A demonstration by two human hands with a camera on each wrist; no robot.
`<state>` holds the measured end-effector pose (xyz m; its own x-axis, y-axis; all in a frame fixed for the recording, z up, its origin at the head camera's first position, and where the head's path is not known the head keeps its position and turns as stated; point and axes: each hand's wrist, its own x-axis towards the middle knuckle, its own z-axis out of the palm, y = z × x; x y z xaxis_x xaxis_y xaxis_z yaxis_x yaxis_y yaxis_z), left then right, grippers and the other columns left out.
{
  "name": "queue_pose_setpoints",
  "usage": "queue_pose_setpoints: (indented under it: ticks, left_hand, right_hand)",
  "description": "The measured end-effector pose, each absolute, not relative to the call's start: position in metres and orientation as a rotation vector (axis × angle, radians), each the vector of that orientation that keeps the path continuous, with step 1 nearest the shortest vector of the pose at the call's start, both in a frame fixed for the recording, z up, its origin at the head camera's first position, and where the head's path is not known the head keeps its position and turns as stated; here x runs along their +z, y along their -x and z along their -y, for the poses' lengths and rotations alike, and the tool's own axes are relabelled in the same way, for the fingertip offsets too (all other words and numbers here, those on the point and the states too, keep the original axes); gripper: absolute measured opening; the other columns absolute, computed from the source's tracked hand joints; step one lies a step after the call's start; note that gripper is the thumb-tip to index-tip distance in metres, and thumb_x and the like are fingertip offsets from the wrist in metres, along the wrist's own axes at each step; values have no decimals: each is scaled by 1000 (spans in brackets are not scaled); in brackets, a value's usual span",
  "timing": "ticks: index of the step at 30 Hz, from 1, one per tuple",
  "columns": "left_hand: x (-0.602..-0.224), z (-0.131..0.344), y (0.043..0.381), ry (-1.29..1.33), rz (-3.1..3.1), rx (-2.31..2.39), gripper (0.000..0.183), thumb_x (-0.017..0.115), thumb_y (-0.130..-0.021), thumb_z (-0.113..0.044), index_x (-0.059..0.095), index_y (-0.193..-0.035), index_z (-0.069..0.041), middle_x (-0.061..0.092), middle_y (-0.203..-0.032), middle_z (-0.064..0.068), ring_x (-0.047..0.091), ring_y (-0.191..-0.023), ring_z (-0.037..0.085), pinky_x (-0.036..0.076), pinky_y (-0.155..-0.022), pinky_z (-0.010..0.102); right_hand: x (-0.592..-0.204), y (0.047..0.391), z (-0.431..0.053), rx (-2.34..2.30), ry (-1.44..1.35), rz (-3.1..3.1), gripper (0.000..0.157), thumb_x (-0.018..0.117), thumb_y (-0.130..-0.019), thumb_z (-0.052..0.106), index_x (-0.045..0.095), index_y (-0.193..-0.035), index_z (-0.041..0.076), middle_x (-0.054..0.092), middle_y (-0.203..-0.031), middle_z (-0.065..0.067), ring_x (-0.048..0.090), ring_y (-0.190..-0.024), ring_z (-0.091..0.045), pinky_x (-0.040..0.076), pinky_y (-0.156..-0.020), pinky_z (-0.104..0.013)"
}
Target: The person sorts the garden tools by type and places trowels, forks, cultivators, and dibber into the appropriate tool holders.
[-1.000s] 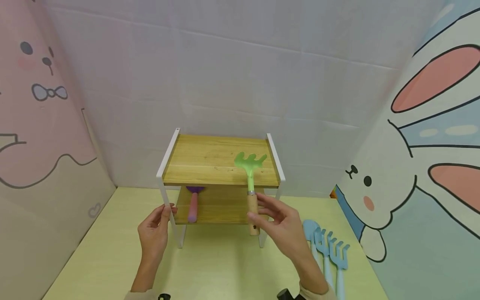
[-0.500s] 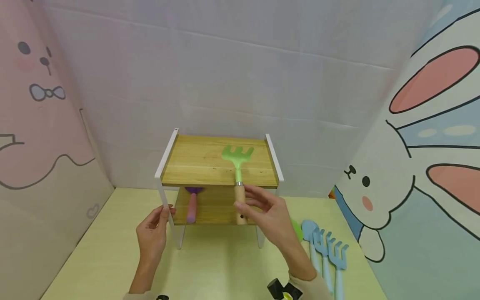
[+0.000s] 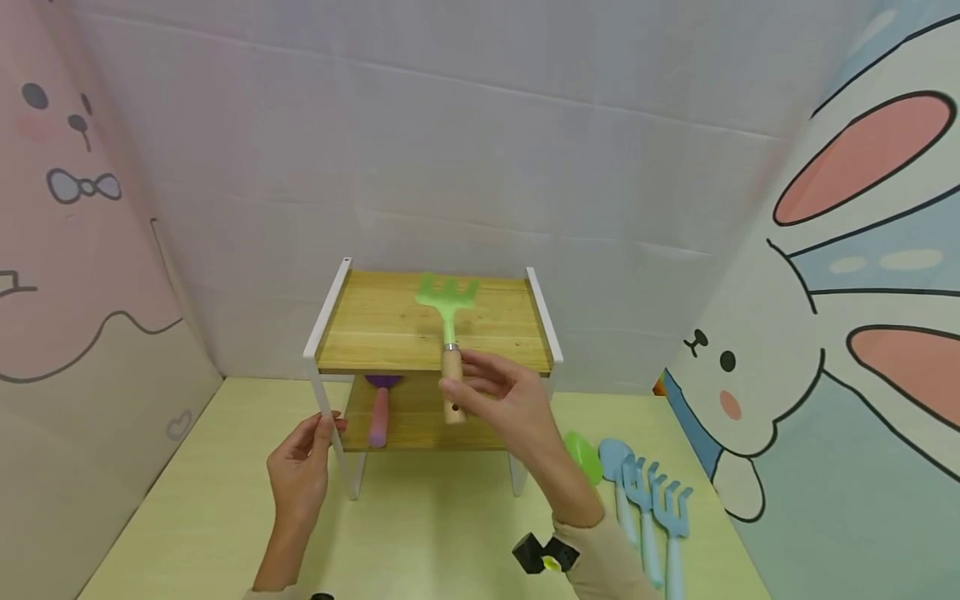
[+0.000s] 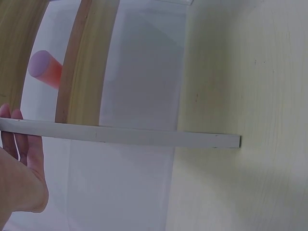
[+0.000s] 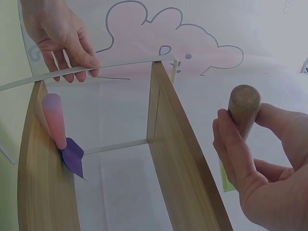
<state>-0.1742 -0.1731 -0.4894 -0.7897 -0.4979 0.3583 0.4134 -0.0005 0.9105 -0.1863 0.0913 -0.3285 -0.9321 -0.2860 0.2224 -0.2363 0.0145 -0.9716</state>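
In my right hand I hold a green garden hand rake by its wooden handle, tines up, in front of and above the top shelf. Seen from the right wrist, thumb and fingers pinch the handle. My left hand grips the white front left leg of a two-tier wooden shelf rack, fingers curled behind it. On the lower tier lies a small trowel with a purple blade and a pink handle; the upper tier partly hides its blade in the head view.
Right of the rack, on the pale table, lie a green tool head, a light blue shovel and two light blue forks, one of them a rake. A white curtain stands behind, with cartoon-printed panels at both sides.
My right hand has carried the green rake leftward and a little upward, over the top shelf's middle. The green tool head has come into sight. My left hand keeps its grip on the leg.
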Motion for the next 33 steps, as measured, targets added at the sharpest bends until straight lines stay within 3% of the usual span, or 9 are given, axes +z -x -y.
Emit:
queue_pose_setpoints:
  ticks: [25, 33]
  left_hand:
    - [-491, 174, 173, -111, 1640, -1875, 20, 62, -102, -2, 71, -107, 16, 77, -86, 2, 74, -85, 9, 56, -82, 18]
    - [-492, 173, 175, -102, 1646, -1866, 20, 61, -103, -2, 71, -107, 16, 77, -86, 2, 74, -85, 9, 56, -82, 17]
  right_hand:
    - [-312, 218, -47, -1874, 589, -2278, 51, 79, -91, 29, 67, -133, 2, 73, -122, -8, 72, -106, -17, 59, -89, -31]
    - [-305, 227, -38, -1829, 551, -2247, 50, 81, -91, 33, 70, -129, 2, 76, -111, -4, 73, -98, -15, 60, -84, -31]
